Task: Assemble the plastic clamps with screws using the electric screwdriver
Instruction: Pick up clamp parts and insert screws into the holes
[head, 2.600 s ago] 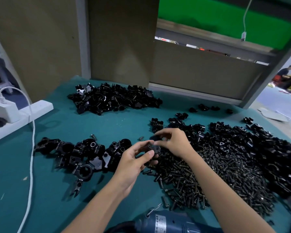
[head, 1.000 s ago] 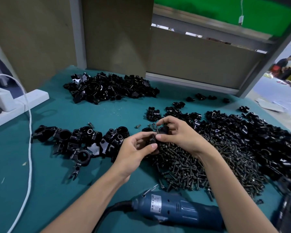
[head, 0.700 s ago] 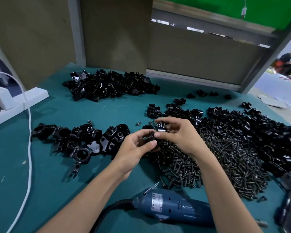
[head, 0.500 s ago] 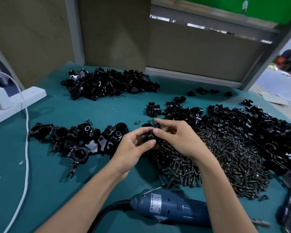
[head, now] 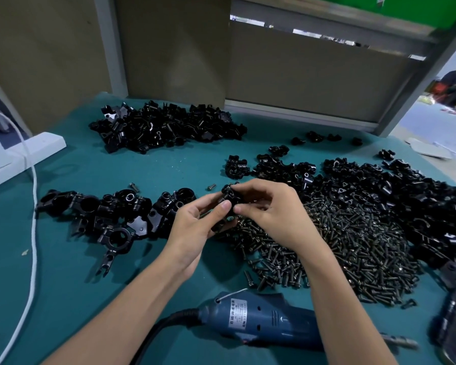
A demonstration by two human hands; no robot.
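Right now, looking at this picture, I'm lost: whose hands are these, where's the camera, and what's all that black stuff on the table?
There is no machine here: a person works with two bare hands. The picture comes from a camera worn on their head, looking forward and down. The left hand and the right hand together pinch one small black plastic clamp above the teal table. Beneath the right hand lies a heap of dark screws. Loose black clamp parts lie in a right pile and a far pile; a row of bigger black pieces, seemingly assembled, lies to the left. The blue electric screwdriver lies at the near edge, in no hand. A white power strip and cable sit far left.
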